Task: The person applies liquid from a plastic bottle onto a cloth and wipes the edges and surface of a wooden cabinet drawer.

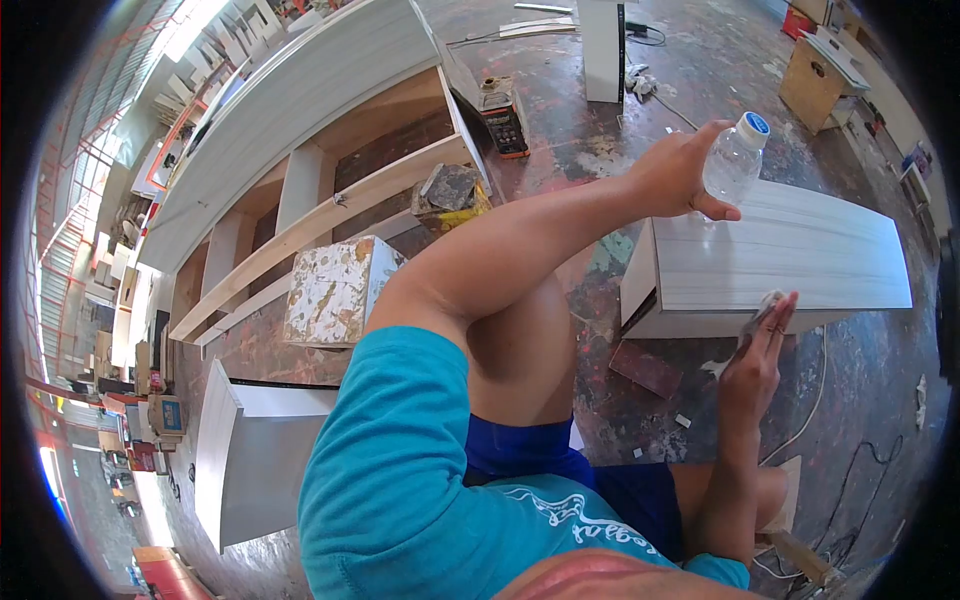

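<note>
My left hand (685,172) is wrapped round a clear plastic bottle (733,172) with a white and blue cap, held tilted above a white wood-grain cabinet box (800,250). The bottle looks mostly clear; how much liquid is inside I cannot tell. My right hand (757,362) is at the near long edge of the box, its fingers pressed together on a small whitish cloth (768,303) against the panel. Part of the cloth is hidden by the fingers.
At left lies a large cabinet frame (330,170) with open compartments. A paint-spotted box (335,290), a metal can (503,118) and another white cabinet piece (255,450) are nearby. A brown block (645,370) and a cable (815,400) lie on the stained floor.
</note>
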### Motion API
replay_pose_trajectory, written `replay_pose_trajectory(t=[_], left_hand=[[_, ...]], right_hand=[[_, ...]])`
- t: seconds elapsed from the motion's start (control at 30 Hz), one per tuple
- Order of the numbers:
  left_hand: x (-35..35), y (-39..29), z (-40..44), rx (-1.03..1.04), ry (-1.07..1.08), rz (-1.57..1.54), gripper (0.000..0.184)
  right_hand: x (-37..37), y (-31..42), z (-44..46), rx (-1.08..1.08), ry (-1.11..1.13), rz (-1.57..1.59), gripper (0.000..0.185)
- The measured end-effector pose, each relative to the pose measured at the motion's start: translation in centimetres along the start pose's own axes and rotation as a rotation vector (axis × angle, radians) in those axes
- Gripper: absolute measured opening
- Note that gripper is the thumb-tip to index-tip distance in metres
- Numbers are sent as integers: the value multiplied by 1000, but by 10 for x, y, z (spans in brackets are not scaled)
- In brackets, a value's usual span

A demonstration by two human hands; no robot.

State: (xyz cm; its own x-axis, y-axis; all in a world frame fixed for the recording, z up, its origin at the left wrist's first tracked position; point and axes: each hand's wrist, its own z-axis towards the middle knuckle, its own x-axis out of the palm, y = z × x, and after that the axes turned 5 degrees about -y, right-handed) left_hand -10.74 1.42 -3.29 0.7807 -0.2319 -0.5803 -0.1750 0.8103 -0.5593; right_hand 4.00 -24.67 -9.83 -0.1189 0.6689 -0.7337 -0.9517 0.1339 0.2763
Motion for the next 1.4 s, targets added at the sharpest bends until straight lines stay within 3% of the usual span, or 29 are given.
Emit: replay_pose_trajectory(t=[0.27, 0.37, 0.47, 0.57, 0.67, 0.77, 0.87, 0.97, 1.17, 1.27, 1.4], left_hand=[[-2, -6, 1, -13, 9, 34, 124], [-1, -3, 0, -13, 0, 14, 123], [0, -3, -1, -29, 5, 10, 123], [-1, -1, 0, -2, -1, 2, 123], [-1, -2, 0, 20, -14, 33, 122], [1, -1, 1, 1, -7, 33, 122], [-1, -3, 0, -36, 14, 13, 122], [-1, -4, 0, -37, 24, 19, 122], [-1, -3, 0, -17, 19, 24, 121], [-3, -7, 0, -46, 27, 32, 122], [-3, -8, 0, -63, 28, 33, 122]], right_hand=[[-14, -23, 18, 196, 61, -45, 77], [-3, -8, 5, 5, -38, -9, 78], [-5, 15, -6, 81, 118, 159, 73], [-7, -2, 2, 23, 80, 16, 77], [-17, -19, 19, 190, 71, -60, 75], [-5, -34, 11, 104, -3, -68, 75], [2, 0, 0, 3, -22, 28, 74], [-5, 19, -2, 64, 109, 114, 75], [-6, -40, 17, 157, -8, -95, 76], [-1, -30, 11, 57, -77, -44, 75], [2, -1, -2, 0, 11, 28, 75]])
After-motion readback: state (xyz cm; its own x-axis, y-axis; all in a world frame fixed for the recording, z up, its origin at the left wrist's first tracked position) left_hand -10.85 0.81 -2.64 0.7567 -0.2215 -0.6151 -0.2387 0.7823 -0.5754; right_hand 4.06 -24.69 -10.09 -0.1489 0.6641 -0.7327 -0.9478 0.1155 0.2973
